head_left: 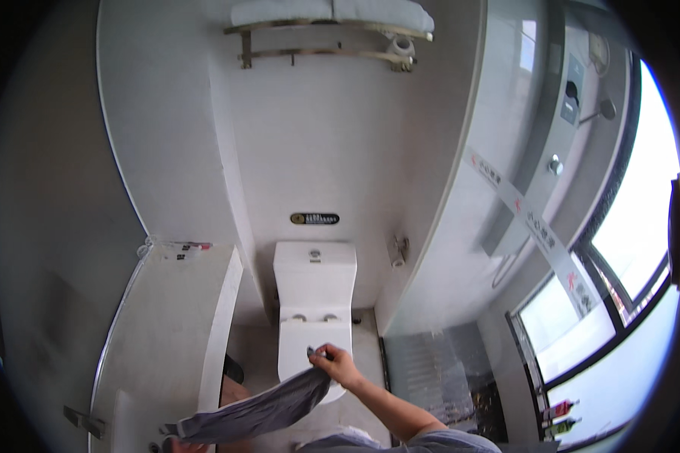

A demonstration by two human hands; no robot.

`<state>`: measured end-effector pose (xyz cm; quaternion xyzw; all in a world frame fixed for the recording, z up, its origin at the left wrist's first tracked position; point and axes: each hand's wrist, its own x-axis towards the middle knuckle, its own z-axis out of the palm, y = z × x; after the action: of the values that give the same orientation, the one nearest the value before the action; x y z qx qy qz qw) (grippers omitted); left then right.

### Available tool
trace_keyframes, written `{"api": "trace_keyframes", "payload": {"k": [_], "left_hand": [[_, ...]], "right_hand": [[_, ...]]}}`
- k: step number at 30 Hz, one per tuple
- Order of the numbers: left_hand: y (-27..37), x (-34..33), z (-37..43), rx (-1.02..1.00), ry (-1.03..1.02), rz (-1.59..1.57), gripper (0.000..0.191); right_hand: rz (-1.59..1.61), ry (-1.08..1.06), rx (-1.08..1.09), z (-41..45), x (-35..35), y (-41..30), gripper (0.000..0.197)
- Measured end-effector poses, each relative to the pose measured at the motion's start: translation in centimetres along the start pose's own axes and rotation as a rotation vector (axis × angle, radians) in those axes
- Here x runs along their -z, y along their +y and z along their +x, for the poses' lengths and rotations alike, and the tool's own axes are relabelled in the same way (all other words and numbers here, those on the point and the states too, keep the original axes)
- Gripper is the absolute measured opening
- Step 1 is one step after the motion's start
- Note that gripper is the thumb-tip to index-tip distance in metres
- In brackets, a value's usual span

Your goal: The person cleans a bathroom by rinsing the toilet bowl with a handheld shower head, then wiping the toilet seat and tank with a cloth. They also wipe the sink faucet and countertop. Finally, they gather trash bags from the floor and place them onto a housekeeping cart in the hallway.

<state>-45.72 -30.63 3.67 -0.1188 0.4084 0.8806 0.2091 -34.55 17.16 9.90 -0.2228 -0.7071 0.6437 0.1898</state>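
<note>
A grey cloth [260,405] with a pale edge is stretched slantwise between my two hands. My right hand [339,365] pinches its upper right end, a bit of fabric poking out past the fingertips, above the lid of the white toilet [315,340]. At the bottom edge of the picture, my left hand [187,446] grips the cloth's other end beside the counter. Only part of that hand shows; the cloth and the frame edge hide the rest. The toilet lid is down.
A pale counter [170,317] with small items at its back runs along the left, a metal faucet [85,422] at its near end. Right stands a glass shower panel [453,226] with a printed strip. A towel rack [323,54] hangs above; bottles [560,409] stand by the window.
</note>
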Motion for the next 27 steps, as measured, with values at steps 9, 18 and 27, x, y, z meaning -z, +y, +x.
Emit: {"api": "trace_keyframes", "payload": {"k": [9,18,27], "left_hand": [[1.1,-18.8,-11.8,-0.751,0.335,0.253,0.038],[-5.4,-24.2,-17.1,-0.751,0.058,1.276,0.021],[-23.4,-8.9,-29.4,-0.414,0.661,-0.15,0.04]], "right_hand": [[-0.169,-0.587,0.487,-1.0,0.6,-2.2,0.021],[-0.28,-1.43,0.284,-3.5,-9.2,4.9,0.078],[-0.287,-2.072,0.454,-16.9,-19.4,-2.5,0.02]]}}
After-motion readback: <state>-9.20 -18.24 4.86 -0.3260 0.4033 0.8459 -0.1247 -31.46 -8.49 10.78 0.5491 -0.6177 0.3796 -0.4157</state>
